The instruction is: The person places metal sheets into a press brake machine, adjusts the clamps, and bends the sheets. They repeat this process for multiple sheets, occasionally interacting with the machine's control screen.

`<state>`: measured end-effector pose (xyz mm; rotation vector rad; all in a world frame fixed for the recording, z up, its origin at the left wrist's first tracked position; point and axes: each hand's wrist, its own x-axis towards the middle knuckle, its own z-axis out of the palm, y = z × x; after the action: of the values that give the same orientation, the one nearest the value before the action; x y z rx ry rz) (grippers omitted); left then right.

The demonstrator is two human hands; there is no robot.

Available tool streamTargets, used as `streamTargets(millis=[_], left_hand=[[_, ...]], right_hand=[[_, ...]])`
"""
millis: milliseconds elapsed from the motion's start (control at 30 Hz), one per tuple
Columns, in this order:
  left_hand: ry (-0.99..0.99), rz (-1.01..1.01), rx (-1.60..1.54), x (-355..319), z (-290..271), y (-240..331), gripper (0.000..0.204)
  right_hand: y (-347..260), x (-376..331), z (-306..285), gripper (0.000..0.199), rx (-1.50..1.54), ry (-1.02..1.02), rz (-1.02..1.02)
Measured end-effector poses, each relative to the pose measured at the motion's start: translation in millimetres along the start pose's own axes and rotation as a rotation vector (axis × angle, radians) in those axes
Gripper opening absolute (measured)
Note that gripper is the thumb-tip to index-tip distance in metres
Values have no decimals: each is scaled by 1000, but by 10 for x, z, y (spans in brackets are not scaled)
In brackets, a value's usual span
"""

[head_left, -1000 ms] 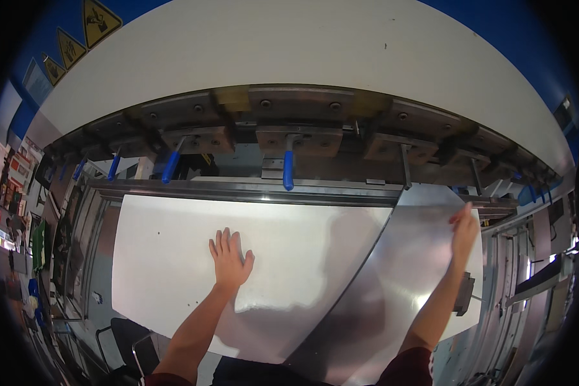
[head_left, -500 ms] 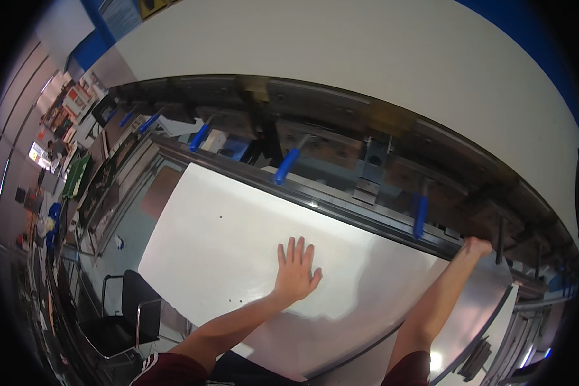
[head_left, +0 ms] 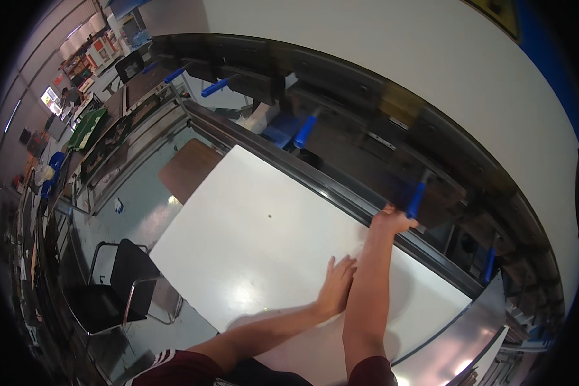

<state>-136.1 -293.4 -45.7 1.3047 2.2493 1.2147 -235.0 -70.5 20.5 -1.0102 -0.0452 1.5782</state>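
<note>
Flat beneath the spread left hand (head_left: pixel 336 285) lies a white metal sheet (head_left: pixel 257 238), right hand (head_left: pixel 392 220) closed at its far edge

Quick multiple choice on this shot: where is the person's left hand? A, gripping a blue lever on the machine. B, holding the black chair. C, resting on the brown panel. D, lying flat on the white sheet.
D: the left hand lies palm down, fingers spread, on the white sheet, while the right hand reaches up to the machine's edge by a blue handle.
</note>
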Motion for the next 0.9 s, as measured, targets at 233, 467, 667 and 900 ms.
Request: streamTargets(millis=[233, 467, 667, 900], left_hand=[[208, -305, -518, 279, -1288, -1043, 27], [197, -365, -895, 1941, -2694, -2199, 54], [75, -216, -1241, 2495, -2787, -2081, 53], [204, -187, -1207, 2577, -2671, -2145, 34]], right_hand=[[1433, -724, 248, 78, -79, -394, 70], [2320, -1149, 424, 76, 17, -613, -25], [2580, -1148, 522, 61, -232, -807, -307], [2808, -1224, 605, 73, -28, -635, -147]])
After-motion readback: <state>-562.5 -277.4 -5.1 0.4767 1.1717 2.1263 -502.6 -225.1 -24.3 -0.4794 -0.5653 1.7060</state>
